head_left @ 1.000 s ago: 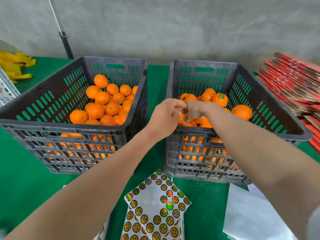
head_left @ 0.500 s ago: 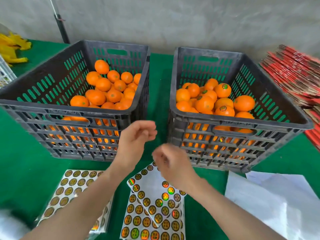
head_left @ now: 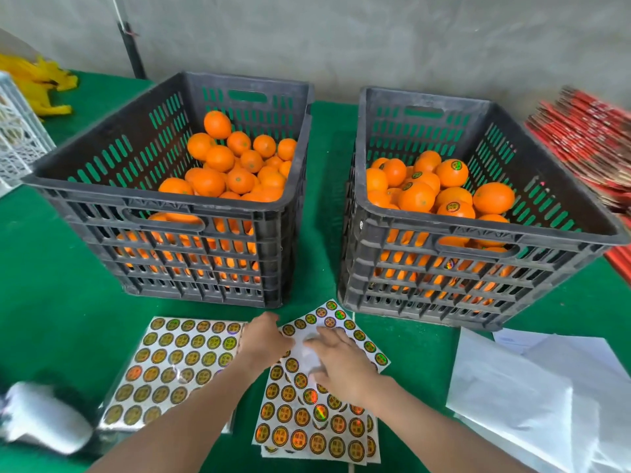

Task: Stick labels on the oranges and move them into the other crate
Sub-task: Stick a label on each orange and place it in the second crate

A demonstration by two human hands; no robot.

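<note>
Two black crates stand side by side on the green table. The left crate (head_left: 164,199) holds plain oranges (head_left: 218,158). The oranges (head_left: 450,172) in the right crate (head_left: 478,233) carry round labels. In front of the crates lie label sheets, and the top one (head_left: 341,322) is tilted and partly stripped. My left hand (head_left: 263,339) rests on that sheet's left edge. My right hand (head_left: 341,363) lies on its middle, fingers reaching onto the bare patch. Neither hand holds an orange.
A full label sheet (head_left: 177,363) lies at the left, with more sheets (head_left: 307,428) under my hands. White backing papers (head_left: 529,397) are at the right front. Red cardboard (head_left: 587,138) is stacked at the far right. A white crate (head_left: 17,138) stands at the left edge.
Both hands have drawn back from the right crate's near rim, come down in front of the crates and settled on the tilted label sheet. The view has tipped downward.
</note>
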